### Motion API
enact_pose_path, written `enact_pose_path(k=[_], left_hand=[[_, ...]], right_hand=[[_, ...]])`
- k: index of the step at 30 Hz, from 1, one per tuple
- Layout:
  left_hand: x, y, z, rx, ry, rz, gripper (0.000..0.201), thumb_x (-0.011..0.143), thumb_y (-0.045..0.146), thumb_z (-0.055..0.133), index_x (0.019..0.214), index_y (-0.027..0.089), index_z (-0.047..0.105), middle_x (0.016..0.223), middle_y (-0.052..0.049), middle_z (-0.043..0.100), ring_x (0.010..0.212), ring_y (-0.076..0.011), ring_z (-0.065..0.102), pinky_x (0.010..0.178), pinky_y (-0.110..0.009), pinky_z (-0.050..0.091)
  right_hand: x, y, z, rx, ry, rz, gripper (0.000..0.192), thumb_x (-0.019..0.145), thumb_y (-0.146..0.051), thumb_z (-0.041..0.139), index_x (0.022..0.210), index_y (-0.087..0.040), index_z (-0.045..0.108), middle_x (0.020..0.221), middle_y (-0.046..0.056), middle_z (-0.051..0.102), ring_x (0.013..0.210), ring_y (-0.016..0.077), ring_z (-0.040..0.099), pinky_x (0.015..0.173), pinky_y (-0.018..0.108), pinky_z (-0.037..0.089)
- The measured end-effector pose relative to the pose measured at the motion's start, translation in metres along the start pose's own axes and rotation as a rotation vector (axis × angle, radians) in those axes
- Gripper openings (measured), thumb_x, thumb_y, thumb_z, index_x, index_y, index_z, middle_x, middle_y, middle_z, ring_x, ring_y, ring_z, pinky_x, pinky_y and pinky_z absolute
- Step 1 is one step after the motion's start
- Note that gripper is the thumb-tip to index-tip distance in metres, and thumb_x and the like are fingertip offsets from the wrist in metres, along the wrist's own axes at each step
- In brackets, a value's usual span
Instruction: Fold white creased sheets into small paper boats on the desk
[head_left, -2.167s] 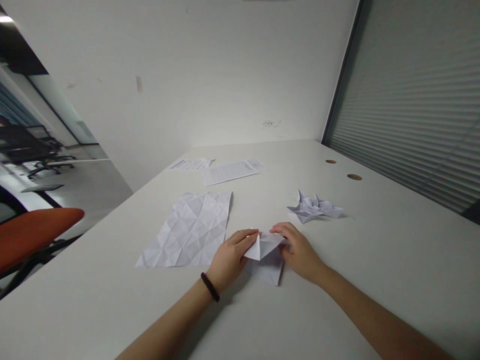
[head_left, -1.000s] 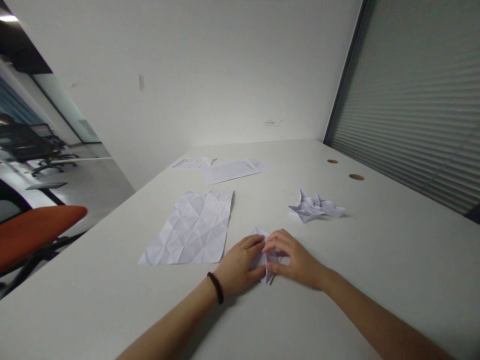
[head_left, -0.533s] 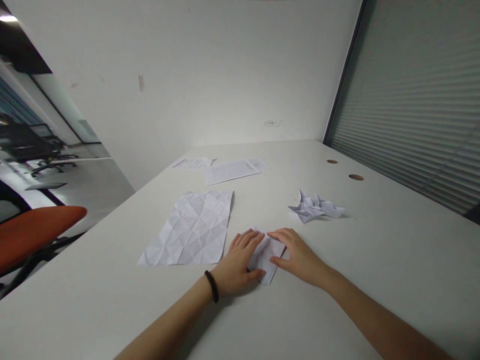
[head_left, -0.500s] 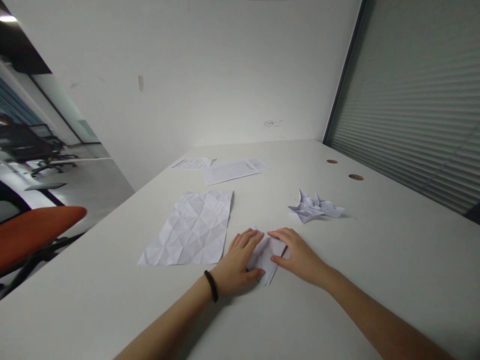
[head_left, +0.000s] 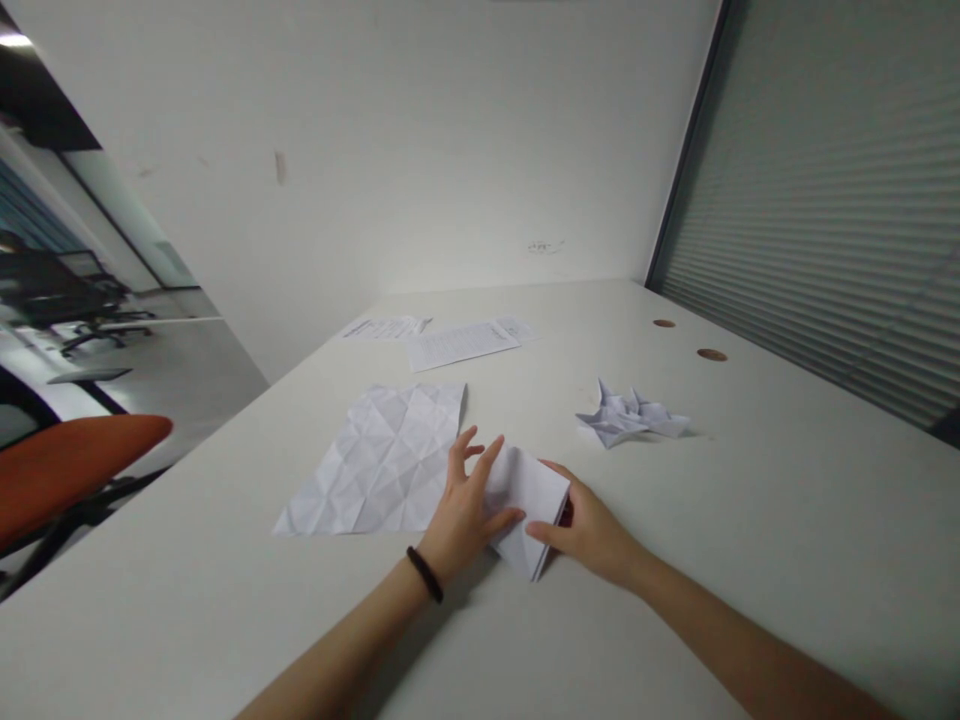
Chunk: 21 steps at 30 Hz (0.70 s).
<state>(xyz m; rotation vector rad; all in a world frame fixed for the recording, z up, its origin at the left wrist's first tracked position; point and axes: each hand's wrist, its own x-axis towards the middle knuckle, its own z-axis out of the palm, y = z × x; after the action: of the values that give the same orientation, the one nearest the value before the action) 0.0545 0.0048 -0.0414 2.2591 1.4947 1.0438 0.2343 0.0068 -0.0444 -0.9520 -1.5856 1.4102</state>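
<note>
A small folded white paper (head_left: 529,482) of several layers is tilted up off the white table, with its lower corner pointing toward me. My right hand (head_left: 577,525) grips its right edge, thumb on the near face and the other fingers behind it. At its left side is my left hand (head_left: 469,500), open, with a dark band on the wrist. Its thumb rests on the near face of the paper, while the other fingers are spread and partly raised. Beside that hand lies a larger white sheet (head_left: 382,460), creased all over in a triangular pattern.
To the right sits a pointed folded-paper figure (head_left: 630,415). Farther back, printed sheets (head_left: 465,343) lie on the white table (head_left: 750,480). Two round holes (head_left: 712,354) are near the window blind. An orange chair (head_left: 82,450) stands off the table's left side.
The folded paper has been lifted and tilted up from the table. My right fingers have slid behind its edge, and my left fingers have risen and spread, shifting slightly left.
</note>
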Motion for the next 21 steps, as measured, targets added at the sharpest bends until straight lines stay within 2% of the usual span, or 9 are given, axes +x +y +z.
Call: enact_pose_path(k=[3, 6, 9, 11, 12, 14, 16, 19, 21], left_hand=[[0.0, 0.004, -0.002, -0.035, 0.01, 0.037, 0.078, 0.07, 0.026, 0.07, 0.132, 0.031, 0.023, 0.138, -0.011, 0.01, 0.12, -0.0295, 0.036, 0.095, -0.049, 0.04], [0.0, 0.01, -0.006, -0.026, 0.049, 0.101, 0.074, 0.076, 0.031, 0.063, 0.135, 0.03, 0.018, 0.137, -0.011, 0.013, 0.127, -0.0304, 0.027, 0.1, -0.052, 0.032], [-0.001, 0.016, -0.012, -0.002, 0.073, 0.143, 0.068, 0.082, 0.029, 0.054, 0.136, 0.029, 0.013, 0.137, -0.012, 0.015, 0.13, -0.0286, 0.021, 0.102, -0.052, 0.029], [-0.001, 0.019, -0.015, 0.005, 0.078, 0.169, 0.064, 0.084, 0.027, 0.05, 0.136, 0.026, 0.014, 0.137, -0.013, 0.018, 0.129, -0.0274, 0.022, 0.101, -0.05, 0.03], [-0.001, 0.019, -0.016, 0.006, 0.076, 0.185, 0.061, 0.084, 0.025, 0.048, 0.136, 0.025, 0.016, 0.137, -0.013, 0.02, 0.128, -0.0268, 0.024, 0.101, -0.049, 0.031], [-0.001, 0.019, -0.018, 0.004, 0.052, 0.227, 0.054, 0.085, 0.023, 0.046, 0.134, 0.024, 0.022, 0.134, -0.013, 0.027, 0.125, -0.0254, 0.03, 0.1, -0.046, 0.033], [-0.001, 0.019, -0.019, -0.004, -0.033, 0.268, 0.047, 0.086, 0.023, 0.044, 0.131, 0.023, 0.029, 0.127, -0.012, 0.039, 0.118, -0.0232, 0.039, 0.098, -0.042, 0.036], [-0.001, 0.017, -0.018, -0.022, -0.275, 0.286, 0.042, 0.085, 0.022, 0.044, 0.127, 0.022, 0.035, 0.112, -0.009, 0.053, 0.101, -0.0197, 0.052, 0.088, -0.034, 0.044], [-0.001, 0.016, -0.016, -0.022, -0.377, 0.257, 0.043, 0.083, 0.022, 0.047, 0.124, 0.019, 0.036, 0.108, -0.009, 0.055, 0.095, -0.0195, 0.055, 0.083, -0.033, 0.046]], right_hand=[[-0.005, -0.008, 0.001, -0.233, 0.014, -0.133, 0.07, 0.064, -0.01, 0.063, 0.127, -0.023, 0.036, 0.116, 0.005, 0.058, 0.1, 0.0203, 0.057, 0.087, 0.037, 0.046], [-0.004, -0.015, -0.008, -0.455, 0.165, -0.293, 0.051, 0.071, -0.012, 0.058, 0.119, -0.022, 0.047, 0.117, 0.006, 0.057, 0.104, 0.0199, 0.055, 0.09, 0.036, 0.044], [0.0, -0.02, -0.025, -0.661, 0.395, -0.535, 0.029, 0.076, -0.012, 0.053, 0.103, -0.021, 0.057, 0.095, 0.005, 0.064, 0.086, 0.0179, 0.059, 0.077, 0.032, 0.048], [0.001, -0.023, -0.034, -0.748, 0.515, -0.7, 0.026, 0.076, -0.008, 0.05, 0.096, -0.021, 0.06, 0.086, 0.005, 0.062, 0.082, 0.0178, 0.058, 0.074, 0.031, 0.048], [0.001, -0.024, -0.036, -0.783, 0.535, -0.751, 0.026, 0.076, -0.006, 0.049, 0.094, -0.021, 0.061, 0.083, 0.005, 0.06, 0.081, 0.0179, 0.057, 0.074, 0.032, 0.048], [0.0, -0.024, -0.036, -0.839, 0.453, -0.759, 0.029, 0.075, -0.005, 0.048, 0.094, -0.021, 0.062, 0.082, 0.005, 0.058, 0.082, 0.0182, 0.055, 0.075, 0.033, 0.047], [-0.002, -0.023, -0.03, -0.853, 0.215, -0.662, 0.028, 0.075, -0.009, 0.054, 0.099, -0.021, 0.061, 0.089, 0.006, 0.058, 0.086, 0.0186, 0.055, 0.078, 0.034, 0.048], [-0.006, -0.021, -0.02, -0.777, -0.174, -0.488, 0.029, 0.073, -0.024, 0.063, 0.101, -0.02, 0.061, 0.102, 0.007, 0.057, 0.095, 0.0186, 0.054, 0.084, 0.032, 0.047], [-0.006, -0.022, -0.018, -0.711, -0.24, -0.441, 0.023, 0.077, -0.025, 0.06, 0.099, -0.019, 0.063, 0.104, 0.007, 0.057, 0.096, 0.0177, 0.054, 0.085, 0.03, 0.046]])
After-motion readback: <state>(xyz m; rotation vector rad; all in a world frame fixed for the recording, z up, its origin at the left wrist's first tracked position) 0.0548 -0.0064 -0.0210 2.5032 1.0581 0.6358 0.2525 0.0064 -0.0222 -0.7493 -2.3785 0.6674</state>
